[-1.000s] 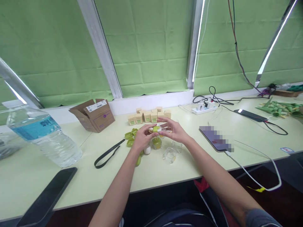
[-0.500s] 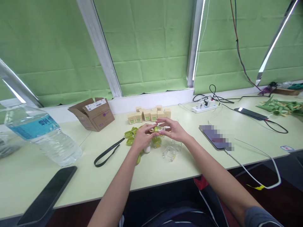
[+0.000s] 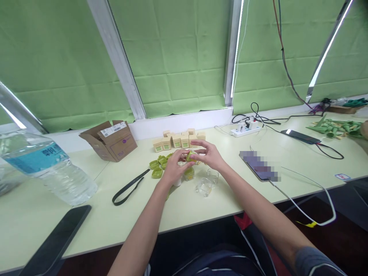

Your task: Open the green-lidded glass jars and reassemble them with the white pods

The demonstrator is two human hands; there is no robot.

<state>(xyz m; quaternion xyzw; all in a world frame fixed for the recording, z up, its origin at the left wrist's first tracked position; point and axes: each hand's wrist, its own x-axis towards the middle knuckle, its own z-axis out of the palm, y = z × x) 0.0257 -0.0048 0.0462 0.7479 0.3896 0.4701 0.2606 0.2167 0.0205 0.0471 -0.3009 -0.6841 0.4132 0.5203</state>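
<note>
My left hand [image 3: 175, 167] and my right hand [image 3: 209, 155] meet above the pale green table [image 3: 184, 207], both pinched on a small clear jar with a green lid [image 3: 190, 156]. Below the hands stand another green-lidded jar [image 3: 189, 174], two empty clear jars [image 3: 204, 187] and a small white piece [image 3: 177, 182]. Several loose green lids [image 3: 157, 167] lie to the left. A row of small tan boxes with green labels [image 3: 178, 140] stands just behind the hands.
A large water bottle [image 3: 47, 168] lies at the left, a dark phone [image 3: 54, 243] near the front edge, a black strap [image 3: 129, 187], an open cardboard box [image 3: 110, 140]. To the right are a phone on a white cable [image 3: 258, 166], a power strip [image 3: 244, 131], another phone [image 3: 300, 136] and green cones [image 3: 336, 129].
Both hands stay together on the small jar, shifting slightly up and left in view as the head moves. The fingers have turned a little around the lid.
</note>
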